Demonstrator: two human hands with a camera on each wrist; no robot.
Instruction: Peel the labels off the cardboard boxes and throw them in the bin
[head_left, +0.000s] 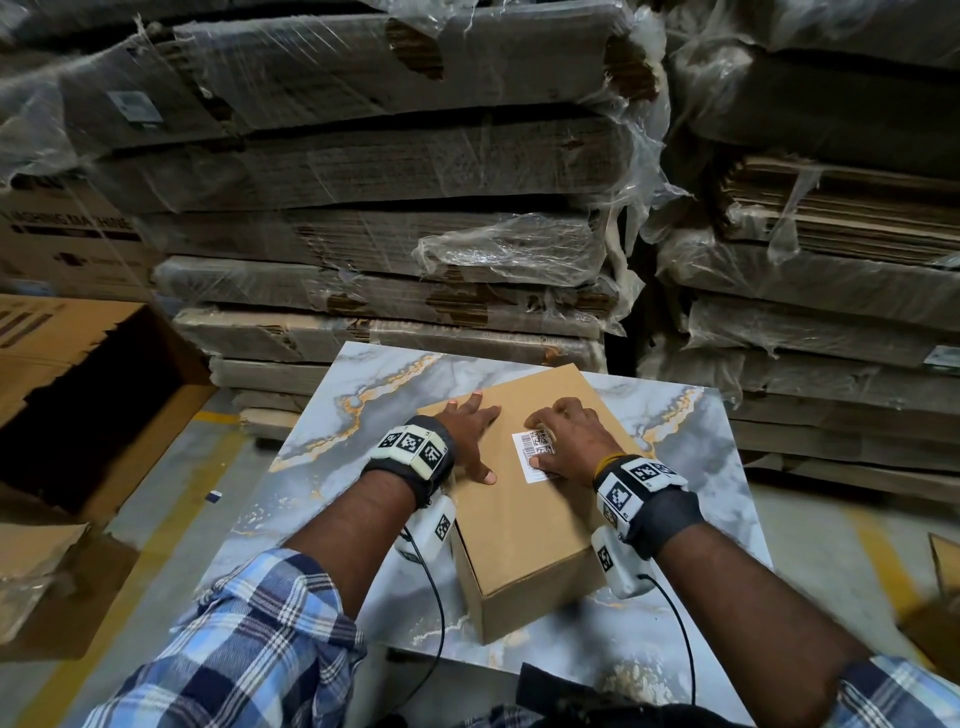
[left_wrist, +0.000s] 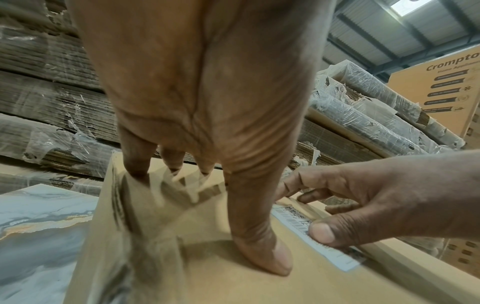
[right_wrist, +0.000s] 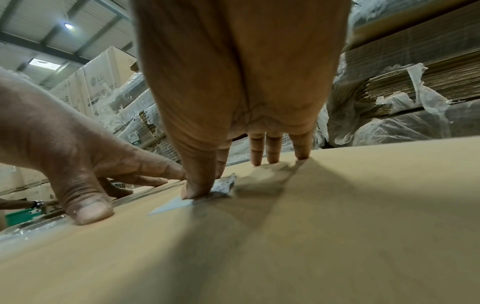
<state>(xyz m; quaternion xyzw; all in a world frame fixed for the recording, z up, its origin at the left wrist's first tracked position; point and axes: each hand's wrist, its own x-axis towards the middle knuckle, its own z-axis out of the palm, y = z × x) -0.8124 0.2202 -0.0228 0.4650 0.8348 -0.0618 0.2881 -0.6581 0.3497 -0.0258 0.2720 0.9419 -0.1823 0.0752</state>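
A plain brown cardboard box (head_left: 524, 519) lies on a marble-patterned table (head_left: 363, 415). A white barcode label (head_left: 530, 457) is stuck on its top. My left hand (head_left: 467, 431) lies flat on the box top just left of the label, fingers spread and pressing down (left_wrist: 207, 102). My right hand (head_left: 566, 431) is over the label with curled fingers. Its thumb presses on the label (right_wrist: 171, 205) while the forefinger pinches the far corner (right_wrist: 226, 183), which is lifted and crumpled. The near part of the label (left_wrist: 293, 224) lies flat on the box.
A large open carton (head_left: 78, 389) stands on the floor at the left of the table. Tall stacks of flattened cardboard in plastic wrap (head_left: 389, 182) rise close behind the table, with another stack (head_left: 831, 260) at the right. Grey floor with yellow lines lies on both sides.
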